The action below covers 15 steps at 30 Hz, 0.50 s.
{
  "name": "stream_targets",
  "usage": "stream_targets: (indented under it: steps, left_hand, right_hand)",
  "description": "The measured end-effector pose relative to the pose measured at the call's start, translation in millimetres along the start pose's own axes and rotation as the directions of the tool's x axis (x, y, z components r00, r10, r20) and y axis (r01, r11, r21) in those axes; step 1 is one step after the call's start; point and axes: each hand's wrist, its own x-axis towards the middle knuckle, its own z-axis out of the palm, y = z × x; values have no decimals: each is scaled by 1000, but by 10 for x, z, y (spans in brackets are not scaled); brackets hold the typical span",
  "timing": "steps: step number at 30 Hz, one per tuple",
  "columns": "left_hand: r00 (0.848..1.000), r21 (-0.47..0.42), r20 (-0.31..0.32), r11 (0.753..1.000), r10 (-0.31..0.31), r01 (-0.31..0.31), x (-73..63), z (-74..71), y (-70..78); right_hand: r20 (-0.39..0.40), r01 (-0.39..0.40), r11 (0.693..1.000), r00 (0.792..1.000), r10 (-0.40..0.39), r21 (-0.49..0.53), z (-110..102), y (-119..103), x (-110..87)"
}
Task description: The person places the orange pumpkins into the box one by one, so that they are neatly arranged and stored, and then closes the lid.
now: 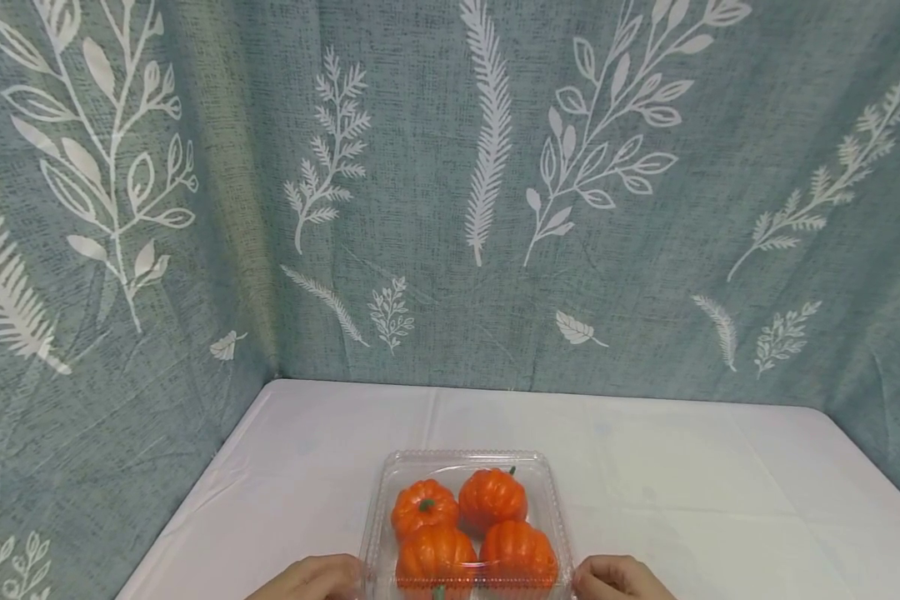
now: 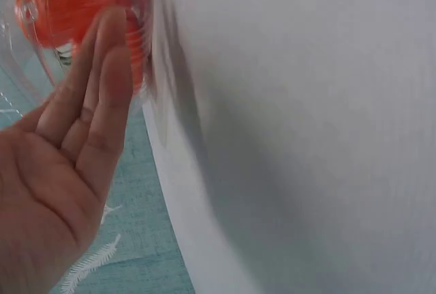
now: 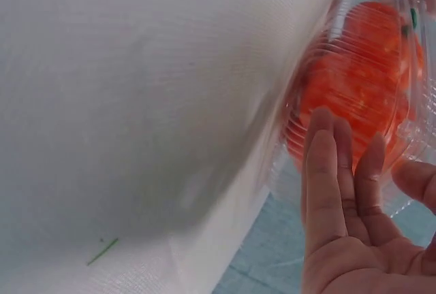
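Observation:
A clear plastic clamshell box [image 1: 465, 456] sits at the near side of the table in the head view. Several small orange pumpkins [image 1: 492, 498] with green stems lie inside, seen through the plastic. My left hand [image 1: 315, 577] is at the box's left side; in the left wrist view its fingers [image 2: 112, 96] extend along the ribbed wall. On the opposite side is my right hand [image 1: 618, 578]. The right wrist view shows its fingers [image 3: 323, 185] nearly straight beside the wall, thumb apart near the rim. The head view cuts off the box's near edge.
A white cloth [image 1: 690, 475] covers the table, which stretches beyond the box and to both sides. Behind and at the left hangs a blue-green curtain [image 1: 420, 167] with white leaf prints. A thin green strand [image 3: 102, 252] lies on the cloth in the right wrist view.

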Motion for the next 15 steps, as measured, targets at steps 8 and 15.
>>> stream_targets:
  steps: [8,15]
  left_hand:
    - [990,-297,70,945,-126,141,70,-18,-52]
    - [983,-412,121,894,-139,177,52,35,-36]
  right_hand:
    - [15,-1,1000,1000,1,20,4,-2,-16]
    - [-19,-18,1000,1000,18,-2,21,-8,-6]
